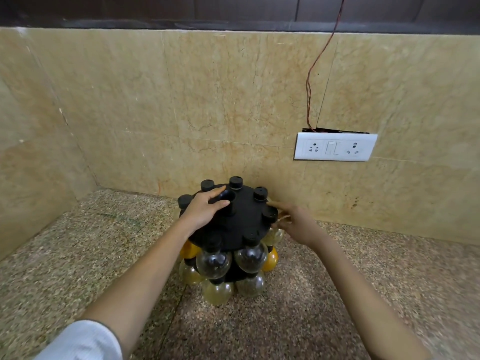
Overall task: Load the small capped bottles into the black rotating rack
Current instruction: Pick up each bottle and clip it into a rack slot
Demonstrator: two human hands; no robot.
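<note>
At the back of the speckled countertop point(337, 294), near the marble wall point(207, 100), stands the black rotating rack point(241, 227). Capped bottles point(213, 263) hang round it in tiers, their black caps point(235, 182) poking up through the top disc. Contents vary: clear, pale yellow, orange. The lower tiers are partly hidden under the disc, so no count is possible.

Left hand point(202, 209): on the disc, thumb and fingers curled round the central knob point(226, 196), which is mostly covered.

Right hand point(298, 226): at the rack's right edge, index finger point(275, 204) stretched toward the rim. The other fingers are blurred beside an edge bottle point(274, 236); pinching or merely touching, cannot tell.

A white sleeve point(83, 341) is cut off at the lower left. On the wall is a white socket plate point(335, 147), with a reddish wire point(311, 74) running up out of view.
</note>
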